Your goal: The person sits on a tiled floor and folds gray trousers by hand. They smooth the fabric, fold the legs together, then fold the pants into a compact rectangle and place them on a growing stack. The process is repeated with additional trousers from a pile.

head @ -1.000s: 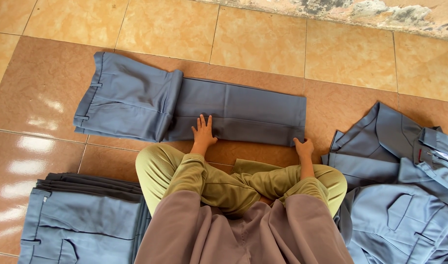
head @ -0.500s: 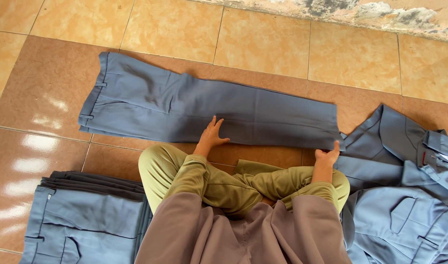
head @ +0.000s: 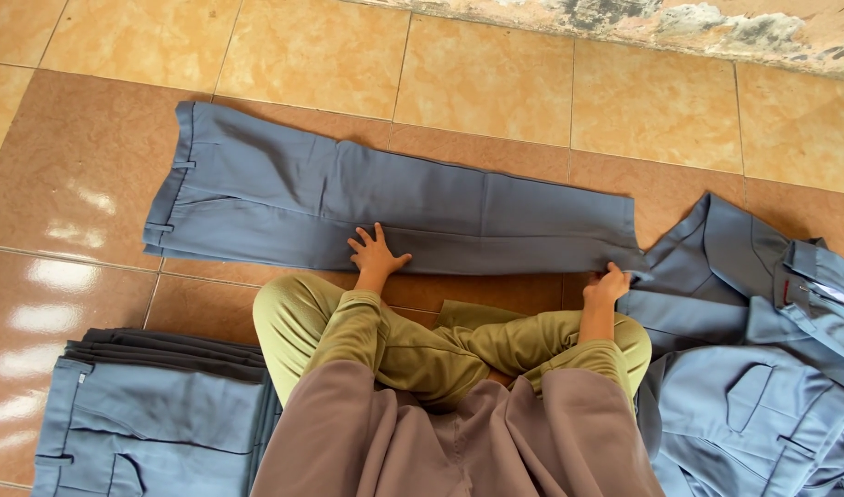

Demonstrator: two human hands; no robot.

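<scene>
We are kneeling on a tiled floor (head: 496, 83) before a pair of grey-blue trousers (head: 394, 198) lying flat and stretched lengthwise, its waistband toward the floor's left edge and its leg ends toward the right. Our left hand (head: 376, 258) is resting open, fingers spread, on the near edge of the trousers about midway along. Our right hand (head: 608, 283) is closing its fingers around the leg hem at the right end. A folded stack of similar trousers (head: 155, 414) is sitting near the floor's lower left corner, and a loose heap of grey-blue garments (head: 763, 368) is lying at the lower right, just beside the hem.
</scene>
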